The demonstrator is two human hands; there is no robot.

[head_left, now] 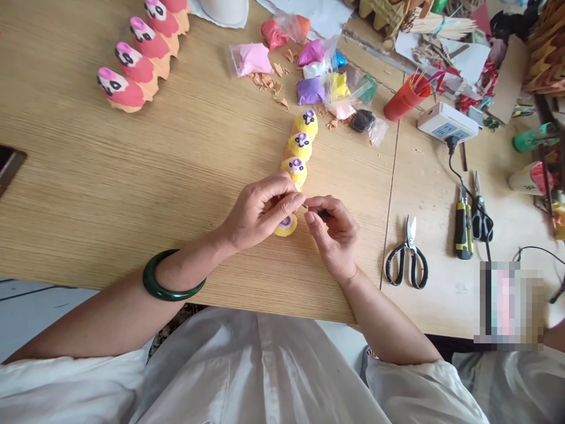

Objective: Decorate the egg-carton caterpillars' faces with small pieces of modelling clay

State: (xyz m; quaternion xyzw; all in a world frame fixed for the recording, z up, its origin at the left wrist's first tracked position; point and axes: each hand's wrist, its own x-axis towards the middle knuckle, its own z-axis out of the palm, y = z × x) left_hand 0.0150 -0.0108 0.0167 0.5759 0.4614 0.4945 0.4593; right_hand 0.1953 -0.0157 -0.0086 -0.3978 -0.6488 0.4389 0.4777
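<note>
My left hand (260, 212), with a dark green bangle (173, 275) on its wrist, curls over a yellow clay-covered piece with a purple eye (285, 225) and seems to grip it. My right hand (333, 235) pinches a thin metal pin (304, 206) whose tip meets the left fingers. Just above the hands, a row of similar yellow pieces (300, 147) runs up the wooden table (132, 176). Several pink pieces with black-and-white faces (143, 59) stand in a line at the upper left.
Bags of coloured modelling clay (311, 76) and brown scraps lie beyond the hands. To the right are black-handled scissors (408, 256), a screwdriver (463, 227), a second pair of scissors (481, 215), a white power strip (446, 122) and a red cup of sticks (406, 97).
</note>
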